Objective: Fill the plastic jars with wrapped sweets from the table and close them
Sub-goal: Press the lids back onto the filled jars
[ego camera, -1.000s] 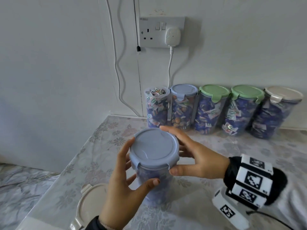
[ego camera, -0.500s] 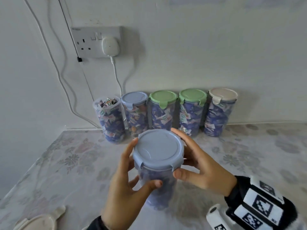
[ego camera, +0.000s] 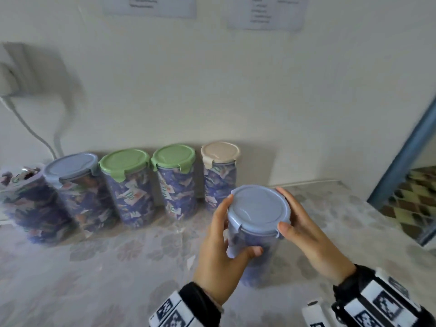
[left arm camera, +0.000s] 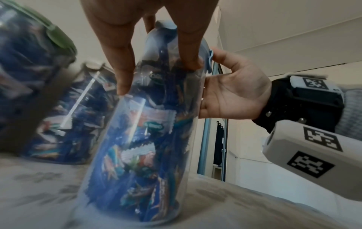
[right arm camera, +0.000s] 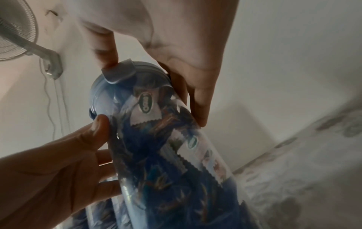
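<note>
A clear plastic jar (ego camera: 257,265) full of blue wrapped sweets, closed with a blue-grey lid (ego camera: 258,208), stands low over the floral tablecloth (ego camera: 118,267), just front-right of the beige-lidded jar (ego camera: 220,152). My left hand (ego camera: 243,225) grips the jar body below the lid, thumb in front. My right hand (ego camera: 282,208) curls round the lid's right rim, thumb on a clip. In the left wrist view the jar (left arm camera: 137,147) has its base at the cloth. The right wrist view shows a fingertip on a lid clip (right arm camera: 119,72).
Along the wall stand an open filled jar (ego camera: 26,192), a blue-lidded jar (ego camera: 73,166) and two green-lidded jars (ego camera: 125,161) (ego camera: 174,154). A blue door frame (ego camera: 401,149) and the table's right edge (ego camera: 412,241) lie to the right. A wall socket (ego camera: 14,67) is at far left.
Both hands have carried the blue-lidded jar rightward along the row, from in front of the blue and green lids to beside the beige-lidded jar. The view has swung right with it.
</note>
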{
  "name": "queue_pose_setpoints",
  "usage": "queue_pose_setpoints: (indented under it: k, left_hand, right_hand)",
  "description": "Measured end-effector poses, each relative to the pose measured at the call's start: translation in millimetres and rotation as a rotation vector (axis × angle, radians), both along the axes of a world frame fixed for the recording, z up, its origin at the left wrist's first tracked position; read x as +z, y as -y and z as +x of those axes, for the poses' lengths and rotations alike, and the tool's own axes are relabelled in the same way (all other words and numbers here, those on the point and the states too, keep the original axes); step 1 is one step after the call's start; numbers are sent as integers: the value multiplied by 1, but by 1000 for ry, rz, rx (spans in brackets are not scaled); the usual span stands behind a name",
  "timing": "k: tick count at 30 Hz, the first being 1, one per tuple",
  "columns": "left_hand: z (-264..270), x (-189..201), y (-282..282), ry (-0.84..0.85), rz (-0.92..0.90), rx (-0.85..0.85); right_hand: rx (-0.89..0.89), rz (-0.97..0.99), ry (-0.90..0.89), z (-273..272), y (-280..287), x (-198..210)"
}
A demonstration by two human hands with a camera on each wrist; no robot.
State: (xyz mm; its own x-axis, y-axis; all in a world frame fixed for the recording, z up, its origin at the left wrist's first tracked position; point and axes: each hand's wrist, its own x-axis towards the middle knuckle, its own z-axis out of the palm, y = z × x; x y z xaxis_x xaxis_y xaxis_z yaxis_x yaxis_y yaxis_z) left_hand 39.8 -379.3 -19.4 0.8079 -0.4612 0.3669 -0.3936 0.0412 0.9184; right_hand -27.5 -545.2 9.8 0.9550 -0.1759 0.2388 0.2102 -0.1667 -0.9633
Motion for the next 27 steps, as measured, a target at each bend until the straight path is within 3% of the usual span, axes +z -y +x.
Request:
queue_pose_setpoints:
  k: [9,17,27]
  left_hand:
    - [37,-6,93,32,-22,109]
    - [89,-4,150,67,52,227]
    - [123,-2,172,51,45,261]
  right_hand:
    - [-183,-130,-185,33,72,1]
    - [-263,83,-186,94,99,4]
    - [-316,101,-156,140,109,9]
